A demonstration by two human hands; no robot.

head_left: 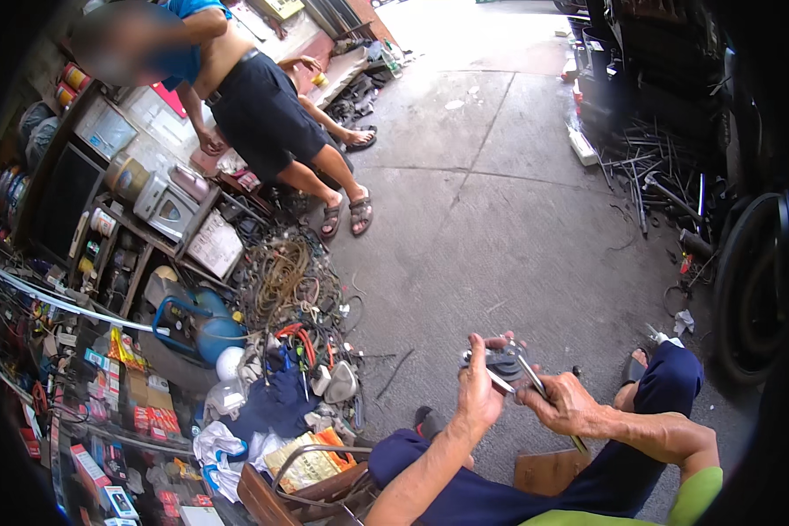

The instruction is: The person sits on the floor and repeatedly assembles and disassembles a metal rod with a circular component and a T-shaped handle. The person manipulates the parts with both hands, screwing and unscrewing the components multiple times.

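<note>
In front of my knees, my left hand point(479, 391) is closed round a small dark grey mechanical part point(505, 365) with a rounded body. A shiny metal strip point(500, 380) shows at the edge of that part, beside my palm. My right hand point(572, 405) grips a thin metal rod point(529, 375), perhaps a hand tool, whose upper end reaches to the grey part. Below my right fist a slim yellowish length point(579, 444) sticks out; whether it belongs to the same rod I cannot tell. My fingers partly hide both things.
A wooden block point(548, 472) lies between my legs. On the left are tangled cables point(294, 280), a blue tank point(217, 329) and a glass case point(123, 430) of small boxes. Another person point(263, 114) stands at the far-left counter. Metal rods point(644, 175) and a wheel point(754, 289) are at right.
</note>
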